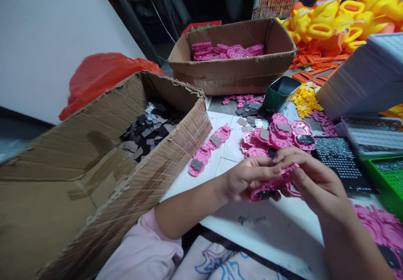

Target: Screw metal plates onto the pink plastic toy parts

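Between both hands, above the white board [267,238], is a pink plastic toy case [277,182] with a dark shiny patch low on its left side. My left hand [248,177] pinches it from the left, and my right hand [311,177] grips its upper right edge. The fingers hide much of it. Just beyond the hands lies a heap of pink cases [277,133], several with grey or dark square plates on them. Left of my left hand, an opened pink case [209,150] lies flat on the board, with a grey plate on each half.
A cardboard box [176,141] at left holds dark and grey square plates; another box [233,72] behind holds pink cases. A green cup [280,93] stands beyond the heap. To the right are a black tray of screws [340,158], a green tray [387,187] and yellow toys [340,19].
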Action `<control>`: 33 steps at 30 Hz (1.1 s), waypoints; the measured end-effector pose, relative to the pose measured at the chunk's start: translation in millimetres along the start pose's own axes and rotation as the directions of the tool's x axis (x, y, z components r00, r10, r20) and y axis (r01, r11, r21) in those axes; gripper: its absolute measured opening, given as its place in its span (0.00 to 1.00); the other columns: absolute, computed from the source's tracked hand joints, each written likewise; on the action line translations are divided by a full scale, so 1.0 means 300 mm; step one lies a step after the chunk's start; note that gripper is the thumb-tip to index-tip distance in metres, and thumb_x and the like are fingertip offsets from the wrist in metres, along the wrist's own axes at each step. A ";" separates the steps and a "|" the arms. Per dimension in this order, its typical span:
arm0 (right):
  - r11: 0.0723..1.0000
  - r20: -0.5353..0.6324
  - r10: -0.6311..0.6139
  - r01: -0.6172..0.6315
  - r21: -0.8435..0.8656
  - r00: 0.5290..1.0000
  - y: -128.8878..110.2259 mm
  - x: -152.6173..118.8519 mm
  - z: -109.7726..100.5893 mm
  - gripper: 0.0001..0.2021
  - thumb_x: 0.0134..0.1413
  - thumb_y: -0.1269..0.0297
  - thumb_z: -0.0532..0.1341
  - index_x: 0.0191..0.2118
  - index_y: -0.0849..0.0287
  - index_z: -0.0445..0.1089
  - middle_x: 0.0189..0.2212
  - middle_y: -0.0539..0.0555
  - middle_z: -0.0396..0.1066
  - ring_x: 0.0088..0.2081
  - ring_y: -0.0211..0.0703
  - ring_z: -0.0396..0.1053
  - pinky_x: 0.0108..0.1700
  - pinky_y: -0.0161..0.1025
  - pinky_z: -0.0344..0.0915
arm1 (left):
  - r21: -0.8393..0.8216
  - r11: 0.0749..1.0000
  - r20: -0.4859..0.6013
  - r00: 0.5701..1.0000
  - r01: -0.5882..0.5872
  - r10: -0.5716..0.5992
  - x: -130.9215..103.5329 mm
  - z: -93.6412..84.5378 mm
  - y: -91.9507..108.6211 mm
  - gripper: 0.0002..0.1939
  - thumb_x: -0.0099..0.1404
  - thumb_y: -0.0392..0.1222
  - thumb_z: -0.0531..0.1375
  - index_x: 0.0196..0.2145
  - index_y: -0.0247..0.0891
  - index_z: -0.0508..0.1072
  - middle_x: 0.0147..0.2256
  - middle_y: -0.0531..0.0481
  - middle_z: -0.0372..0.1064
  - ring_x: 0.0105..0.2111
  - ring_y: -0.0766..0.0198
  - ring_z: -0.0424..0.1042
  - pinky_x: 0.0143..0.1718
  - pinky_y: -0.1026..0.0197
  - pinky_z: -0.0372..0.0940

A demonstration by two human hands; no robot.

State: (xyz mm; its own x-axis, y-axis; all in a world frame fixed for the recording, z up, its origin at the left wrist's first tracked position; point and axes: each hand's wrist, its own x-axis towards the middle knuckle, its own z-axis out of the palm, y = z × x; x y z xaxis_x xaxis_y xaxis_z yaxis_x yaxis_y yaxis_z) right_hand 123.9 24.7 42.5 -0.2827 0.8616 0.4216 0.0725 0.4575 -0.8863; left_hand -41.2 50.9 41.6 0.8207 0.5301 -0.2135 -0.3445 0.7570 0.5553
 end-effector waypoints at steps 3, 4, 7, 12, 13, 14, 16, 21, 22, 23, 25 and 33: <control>0.976 -0.163 0.088 -0.052 0.213 0.983 0.010 0.001 0.009 0.15 0.62 0.52 0.50 0.45 0.52 0.68 0.42 0.57 0.63 0.46 0.40 0.64 0.47 0.38 0.66 | -0.029 0.999 0.048 0.998 -0.040 0.041 -0.001 0.005 0.013 0.24 0.46 0.50 0.70 0.37 0.31 0.72 0.27 0.44 0.73 0.25 0.62 0.73 0.25 0.64 0.66; 0.961 -0.249 0.131 -0.060 0.271 0.960 0.005 0.008 0.013 0.14 0.62 0.52 0.50 0.44 0.51 0.68 0.40 0.56 0.63 0.44 0.39 0.65 0.45 0.38 0.67 | -0.032 0.998 0.085 0.995 -0.047 0.050 -0.002 0.005 0.018 0.24 0.46 0.51 0.70 0.35 0.31 0.72 0.27 0.42 0.73 0.24 0.62 0.73 0.25 0.64 0.66; 0.948 -0.514 0.265 -0.123 0.293 0.816 -0.027 0.062 0.017 0.07 0.58 0.59 0.57 0.41 0.53 0.65 0.31 0.52 0.59 0.33 0.32 0.63 0.37 0.32 0.66 | -0.019 0.999 0.221 0.974 -0.042 0.045 -0.007 -0.002 0.028 0.25 0.45 0.54 0.69 0.35 0.31 0.72 0.27 0.40 0.73 0.25 0.58 0.73 0.24 0.62 0.66; 0.931 -0.361 0.177 -0.275 -0.242 0.916 -0.028 0.277 0.012 0.19 0.53 0.60 0.59 0.50 0.56 0.59 0.41 0.54 0.61 0.39 0.34 0.64 0.39 0.30 0.64 | -0.056 0.998 0.350 0.935 -0.041 0.058 -0.022 -0.007 0.033 0.23 0.45 0.52 0.69 0.36 0.35 0.74 0.31 0.41 0.73 0.27 0.54 0.74 0.25 0.60 0.64; 0.828 -0.280 0.184 -0.302 -0.473 0.942 -0.005 0.334 0.016 0.17 0.56 0.62 0.56 0.51 0.57 0.59 0.46 0.55 0.60 0.41 0.34 0.63 0.41 0.30 0.63 | -0.069 0.997 0.389 0.919 -0.043 0.067 -0.026 -0.006 0.035 0.22 0.46 0.51 0.68 0.36 0.36 0.75 0.33 0.40 0.73 0.27 0.54 0.74 0.25 0.60 0.64; 0.620 -0.187 0.247 -0.303 -0.724 0.951 0.026 0.392 0.022 0.17 0.59 0.63 0.51 0.53 0.57 0.59 0.48 0.55 0.60 0.43 0.34 0.63 0.45 0.30 0.63 | -0.079 0.996 0.426 0.901 -0.048 0.077 -0.029 -0.006 0.038 0.20 0.46 0.50 0.68 0.35 0.36 0.75 0.34 0.40 0.73 0.28 0.54 0.74 0.26 0.59 0.64; 0.490 -0.091 0.339 -0.259 -0.832 0.936 0.102 0.499 0.039 0.14 0.58 0.65 0.52 0.49 0.58 0.65 0.46 0.55 0.62 0.46 0.37 0.62 0.52 0.33 0.59 | -0.086 0.994 0.487 0.868 -0.062 0.096 -0.030 -0.012 0.044 0.19 0.46 0.48 0.67 0.35 0.35 0.76 0.35 0.40 0.72 0.29 0.54 0.74 0.28 0.58 0.64; 0.200 -0.026 0.514 -0.149 -0.968 0.857 0.271 0.652 0.089 0.17 0.60 0.59 0.54 0.50 0.64 0.64 0.47 0.58 0.60 0.54 0.45 0.55 0.59 0.50 0.53 | -0.090 0.995 0.500 0.862 -0.048 0.087 0.000 -0.052 0.049 0.23 0.42 0.49 0.68 0.36 0.34 0.76 0.33 0.40 0.73 0.27 0.55 0.74 0.28 0.59 0.64; 0.149 -0.031 0.542 -0.133 -0.980 0.840 0.291 0.664 0.097 0.18 0.60 0.58 0.55 0.50 0.65 0.64 0.47 0.58 0.60 0.54 0.45 0.55 0.59 0.52 0.53 | -0.099 0.994 0.503 0.860 -0.042 0.087 0.007 -0.059 0.048 0.24 0.41 0.49 0.68 0.36 0.34 0.76 0.33 0.40 0.73 0.26 0.55 0.73 0.27 0.59 0.64; 0.105 -0.035 0.566 -0.115 -0.988 0.823 0.308 0.673 0.103 0.18 0.60 0.57 0.55 0.50 0.66 0.63 0.47 0.58 0.59 0.55 0.45 0.55 0.59 0.52 0.54 | -0.104 0.994 0.515 0.853 -0.039 0.088 0.013 -0.064 0.047 0.25 0.41 0.49 0.68 0.37 0.34 0.76 0.34 0.40 0.73 0.27 0.55 0.74 0.27 0.59 0.64; 0.043 -0.030 0.600 -0.069 -0.997 0.800 0.328 0.682 0.112 0.19 0.60 0.56 0.55 0.49 0.66 0.63 0.47 0.58 0.60 0.55 0.45 0.55 0.59 0.51 0.55 | -0.106 0.993 0.529 0.843 -0.044 0.093 0.018 -0.068 0.046 0.24 0.43 0.48 0.67 0.38 0.33 0.76 0.35 0.40 0.73 0.28 0.54 0.74 0.28 0.57 0.65; -0.034 0.002 0.581 0.027 -0.999 0.814 0.343 0.684 0.108 0.20 0.61 0.54 0.54 0.49 0.66 0.63 0.47 0.59 0.60 0.54 0.44 0.56 0.58 0.50 0.56 | -0.047 0.999 0.451 0.892 -0.015 0.035 -0.018 -0.040 0.066 0.24 0.42 0.49 0.67 0.37 0.33 0.75 0.33 0.41 0.73 0.28 0.54 0.74 0.29 0.56 0.65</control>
State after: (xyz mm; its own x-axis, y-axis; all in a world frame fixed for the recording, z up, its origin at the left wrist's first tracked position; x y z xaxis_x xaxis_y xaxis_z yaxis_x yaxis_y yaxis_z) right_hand 42.3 241.5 31.5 -0.1898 0.9665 -0.1726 0.9455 0.2273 0.2329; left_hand -58.0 67.6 44.2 0.9255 0.3268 0.1913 -0.3779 0.7660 0.5200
